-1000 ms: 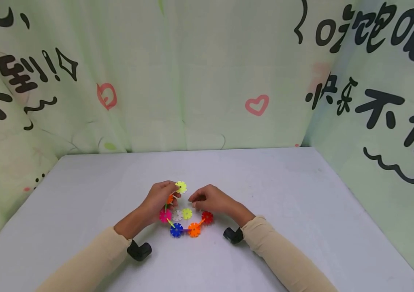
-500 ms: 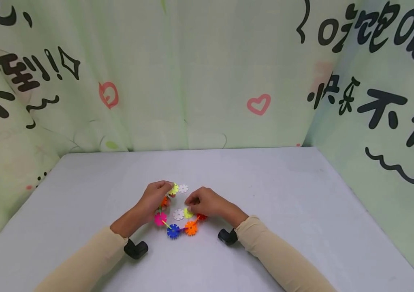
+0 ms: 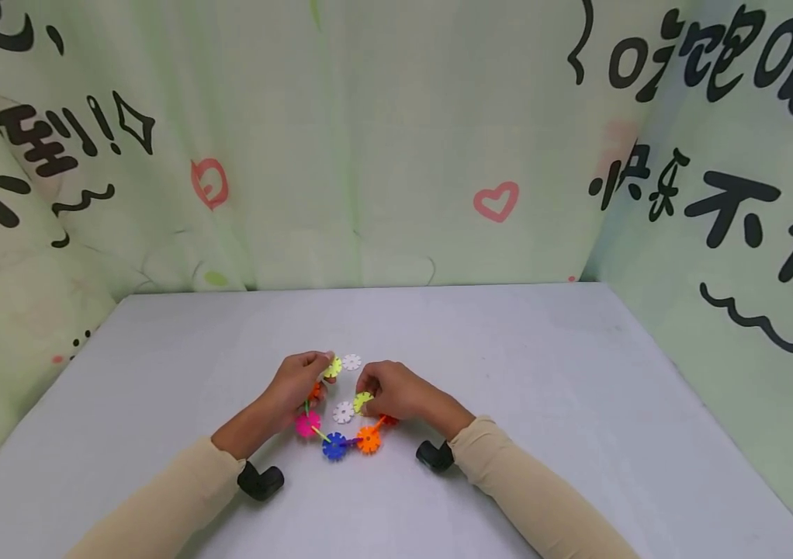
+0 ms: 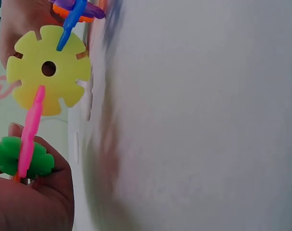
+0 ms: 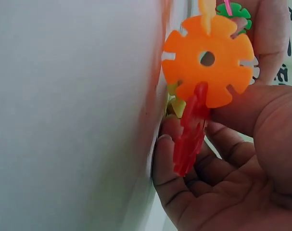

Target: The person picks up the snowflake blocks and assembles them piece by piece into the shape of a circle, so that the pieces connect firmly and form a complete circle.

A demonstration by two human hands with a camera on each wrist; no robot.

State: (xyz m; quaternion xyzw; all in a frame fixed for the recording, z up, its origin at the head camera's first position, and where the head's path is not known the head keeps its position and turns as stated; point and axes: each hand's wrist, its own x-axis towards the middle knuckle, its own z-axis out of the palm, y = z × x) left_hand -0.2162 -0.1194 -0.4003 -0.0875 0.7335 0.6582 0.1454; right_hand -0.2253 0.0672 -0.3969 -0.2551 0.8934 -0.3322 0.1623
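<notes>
A curved chain of notched plastic flower discs, joined edge to edge, lies between my hands in the head view. Its pink disc (image 3: 308, 425), blue disc (image 3: 334, 446) and orange disc (image 3: 368, 440) show plainly. At the chain's far left end my left hand (image 3: 285, 392) pinches a yellow disc (image 3: 333, 366); in the left wrist view a green disc (image 4: 23, 156) sits at its thumb. My right hand (image 3: 399, 392) pinches a separate yellow disc (image 3: 363, 401). It partly covers the chain's red disc (image 5: 190, 137), seen edge-on in the right wrist view.
A white disc (image 3: 344, 412) lies inside the chain's curve. Another white disc (image 3: 351, 362) is beyond it, beside the left fingertips. The pale table (image 3: 543, 357) extends around both hands, with a printed curtain (image 3: 382, 155) along its back edge.
My left hand has shifted slightly left with its end of the chain, uncovering the far white disc. My right hand has come down and taken hold of the loose yellow disc.
</notes>
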